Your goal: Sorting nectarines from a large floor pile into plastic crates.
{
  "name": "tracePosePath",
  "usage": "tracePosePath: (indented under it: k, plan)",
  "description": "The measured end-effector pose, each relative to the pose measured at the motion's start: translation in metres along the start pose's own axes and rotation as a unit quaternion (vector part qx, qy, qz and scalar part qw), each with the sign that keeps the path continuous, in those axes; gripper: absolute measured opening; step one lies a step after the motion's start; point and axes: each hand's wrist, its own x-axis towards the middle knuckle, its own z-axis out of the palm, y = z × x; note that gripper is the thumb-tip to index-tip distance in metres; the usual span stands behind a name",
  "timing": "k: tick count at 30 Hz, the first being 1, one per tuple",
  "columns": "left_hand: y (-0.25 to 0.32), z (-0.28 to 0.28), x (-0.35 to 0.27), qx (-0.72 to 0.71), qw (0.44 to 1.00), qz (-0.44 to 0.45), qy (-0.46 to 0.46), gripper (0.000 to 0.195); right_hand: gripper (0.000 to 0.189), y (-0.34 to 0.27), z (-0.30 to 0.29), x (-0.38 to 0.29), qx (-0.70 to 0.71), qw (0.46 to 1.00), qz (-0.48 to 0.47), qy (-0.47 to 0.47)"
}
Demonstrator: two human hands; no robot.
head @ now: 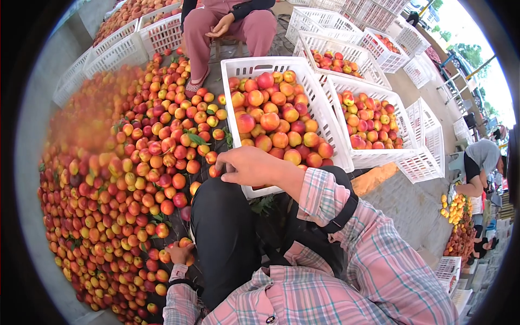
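Observation:
My right hand (250, 165) is over my right-side view of the knee, between the pile and the crate, its fingers curled downward; whether it holds a fruit is not plain. Low on the left, my left hand (179, 253) reaches down at the edge of a large heap of nectarines (134, 191), with its fingers around or against a red-and-yellow nectarine (185, 242). In front of me stands a white plastic crate (345, 156) filled with nectarines (270, 121). Some green leaves (198, 139) lie among the loose fruit.
More white crates hold fruit, one beside mine (408, 150) and one behind (384, 83). Stacked crates (430, 162) stand at the right. A seated person (229, 24) is across from me; another person (483, 158) bends at the far right. A wall (32, 122) borders the heap.

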Motion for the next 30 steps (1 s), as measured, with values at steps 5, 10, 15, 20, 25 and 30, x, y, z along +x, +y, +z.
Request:
tracePosePath:
  k: [5,10,15,20,25,30]
  plan:
    - [-0.045,-0.003,0.018,-0.245,0.969,-0.014,0.004,0.059,0.028,-0.007,0.002,0.006,0.022,1.0,-0.006,-0.002]
    - [0.088,-0.126,-0.035,-0.765,0.622,0.022,-0.167,0.06,0.036,-0.012,0.0,0.005,0.166,0.986,-0.007,0.001]
    - [0.226,-0.201,-0.086,-0.729,0.63,0.233,-0.133,0.064,0.072,-0.024,0.012,0.013,0.539,0.839,0.064,-0.041]
    - [0.326,-0.209,-0.111,-0.636,0.653,0.403,-0.08,0.059,0.072,-0.042,0.025,0.016,0.722,0.686,-0.089,0.038]
    - [0.369,-0.191,-0.123,-0.3,0.784,0.48,0.254,0.07,0.064,-0.027,0.002,0.008,0.748,0.639,-0.082,0.159]
    - [0.374,-0.194,-0.124,-0.236,0.806,0.466,0.277,0.076,0.068,-0.013,0.001,0.011,0.783,0.605,-0.056,0.136]
